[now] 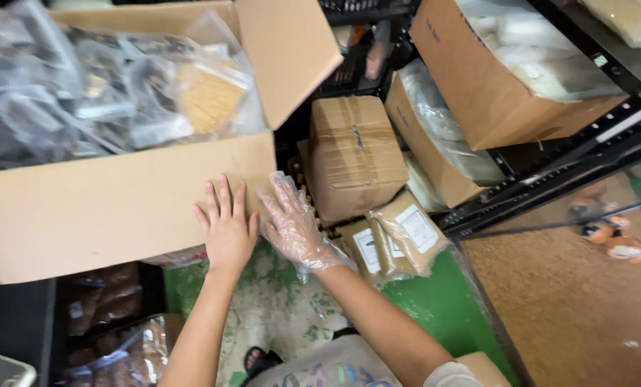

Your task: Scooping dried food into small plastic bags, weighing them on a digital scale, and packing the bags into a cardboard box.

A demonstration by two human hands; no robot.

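Observation:
A large open cardboard box (105, 208) fills the left of the head view, packed with several clear plastic bags (84, 86) of dark items. My left hand (227, 226) is bare and lies flat against the box's near side, fingers spread. My right hand (292, 226) wears a clear plastic glove and rests open beside it, at the box's right corner. Neither hand holds anything.
A taped brown parcel (353, 154) and small brown packets with white labels (399, 240) sit right of the box. A black metal shelf (571, 143) carries more cardboard boxes (492, 86). Below left are bagged dark goods (105, 301). Green worn floor (442, 308) lies underfoot.

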